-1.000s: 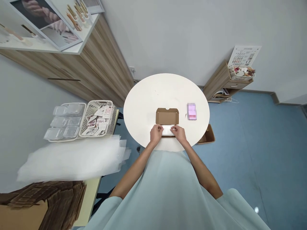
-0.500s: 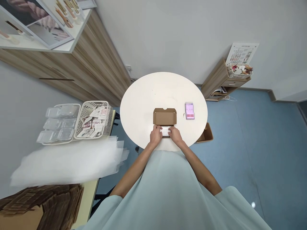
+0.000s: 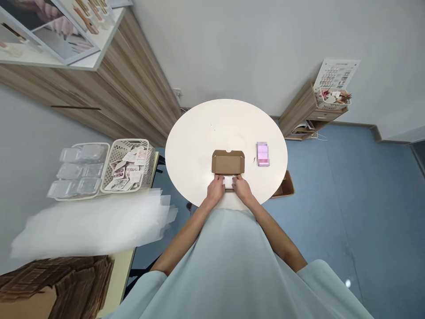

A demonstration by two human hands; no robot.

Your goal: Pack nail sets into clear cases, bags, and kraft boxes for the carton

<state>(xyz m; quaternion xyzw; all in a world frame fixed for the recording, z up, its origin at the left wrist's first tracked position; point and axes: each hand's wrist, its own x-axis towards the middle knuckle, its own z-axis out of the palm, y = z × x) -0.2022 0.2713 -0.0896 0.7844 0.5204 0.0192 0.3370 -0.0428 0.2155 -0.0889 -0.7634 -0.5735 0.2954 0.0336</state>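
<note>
A small brown cardboard box [image 3: 228, 164] lies on the white oval table, its lid raised at the back. In the box's lower part sits a white wrapped packet [image 3: 229, 181]; what is inside it cannot be made out. At the packet's left end is my left hand [image 3: 216, 188], fingers bent and closed on it. My right hand [image 3: 242, 188] grips the right end the same way, thumb and fingertips pressed in at the box's edge. The hands partly cover the box's front and sides.
A phone [image 3: 262, 154] with a blurred screen rests right of the box on the table [image 3: 192, 133]. To the left are baskets of clear cases and printed cards [image 3: 128, 170], white plastic sheets [image 3: 96, 223] and stacked flat cardboard [image 3: 79, 283]. An open carton [image 3: 286, 186] stands on the floor.
Both hands stay at the ends of the white packet, with only a slight shift of the fingers. The camera view has moved a little.
</note>
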